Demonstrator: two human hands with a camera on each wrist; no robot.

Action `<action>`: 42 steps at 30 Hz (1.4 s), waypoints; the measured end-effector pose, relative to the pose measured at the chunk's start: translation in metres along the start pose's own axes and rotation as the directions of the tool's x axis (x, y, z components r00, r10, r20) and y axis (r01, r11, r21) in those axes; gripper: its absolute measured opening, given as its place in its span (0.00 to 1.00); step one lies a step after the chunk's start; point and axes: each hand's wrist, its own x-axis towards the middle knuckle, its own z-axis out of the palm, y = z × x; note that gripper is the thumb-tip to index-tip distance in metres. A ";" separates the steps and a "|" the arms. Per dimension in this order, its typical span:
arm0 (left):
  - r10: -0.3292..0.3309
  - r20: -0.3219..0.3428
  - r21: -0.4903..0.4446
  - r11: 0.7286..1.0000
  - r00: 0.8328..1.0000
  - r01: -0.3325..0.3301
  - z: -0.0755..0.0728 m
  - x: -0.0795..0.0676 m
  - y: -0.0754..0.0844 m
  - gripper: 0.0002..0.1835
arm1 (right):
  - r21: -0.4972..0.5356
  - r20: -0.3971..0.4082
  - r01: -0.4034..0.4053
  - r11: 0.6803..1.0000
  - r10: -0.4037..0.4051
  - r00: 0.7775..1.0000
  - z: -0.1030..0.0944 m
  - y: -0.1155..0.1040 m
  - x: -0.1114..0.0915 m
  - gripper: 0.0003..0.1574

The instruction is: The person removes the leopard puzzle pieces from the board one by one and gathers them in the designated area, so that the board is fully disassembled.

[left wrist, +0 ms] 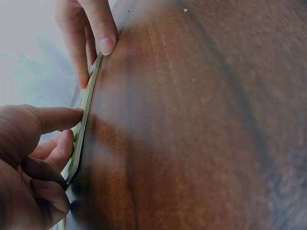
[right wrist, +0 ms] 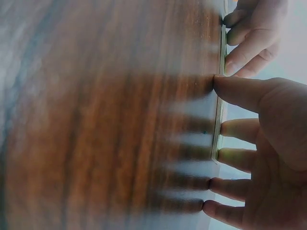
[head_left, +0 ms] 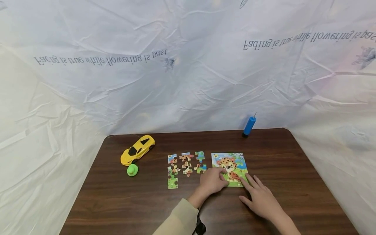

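A square jigsaw puzzle (head_left: 215,158) with a cartoon leopard picture lies flat on the table, toward the right. My left hand (head_left: 212,180) grips at its near left part, the thumb by the near edge and the index finger bent over the top. Whether a single piece is pinched there is hidden. Spread over the near right corner, my right hand (head_left: 262,199) touches the puzzle with nearly straight fingers while its thumb stays on the near side. Both wrist views show the puzzle's thin edge (left wrist: 85,120) between the hands. Several loose puzzle pieces (head_left: 172,182) lie left of it.
A yellow toy car (head_left: 138,150) stands at the back left of the dark wooden table (head_left: 117,202), with a green rubber duck (head_left: 132,170) beside it. Near the back edge on the right is a blue hand pump (head_left: 249,126). White printed cloth (head_left: 188,81) hangs around the table.
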 end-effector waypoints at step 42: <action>-0.003 -0.109 -0.231 0.973 0.994 -0.023 0.002 -0.002 -0.005 0.07 | 0.020 -0.005 0.010 1.000 -0.010 1.000 0.002 0.001 -0.001 0.47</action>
